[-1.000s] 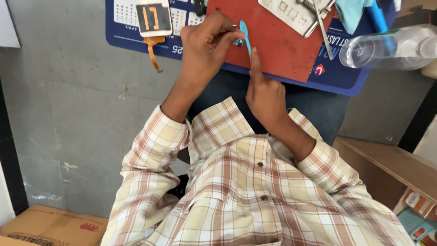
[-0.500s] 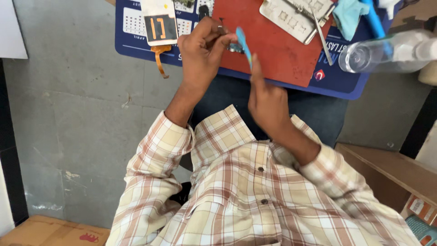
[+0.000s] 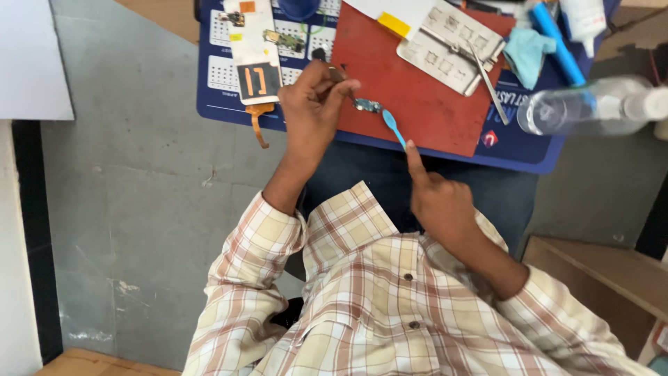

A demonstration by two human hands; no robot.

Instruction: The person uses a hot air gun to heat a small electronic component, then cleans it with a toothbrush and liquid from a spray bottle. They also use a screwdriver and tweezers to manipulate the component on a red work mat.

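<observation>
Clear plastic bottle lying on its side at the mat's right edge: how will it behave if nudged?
The clear plastic bottle lies on its side, round-bodied, so it would probably roll. It overhangs the blue work mat, so it might drop off. It looks mostly empty, likely light.

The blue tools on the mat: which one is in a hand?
The small blue brush, held by the right hand. The longer blue tool lies untouched near the cloth.

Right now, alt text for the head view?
The left hand pins a small circuit board on a red mat while the right hand holds a blue brush to it. An opened phone lies left.
</observation>
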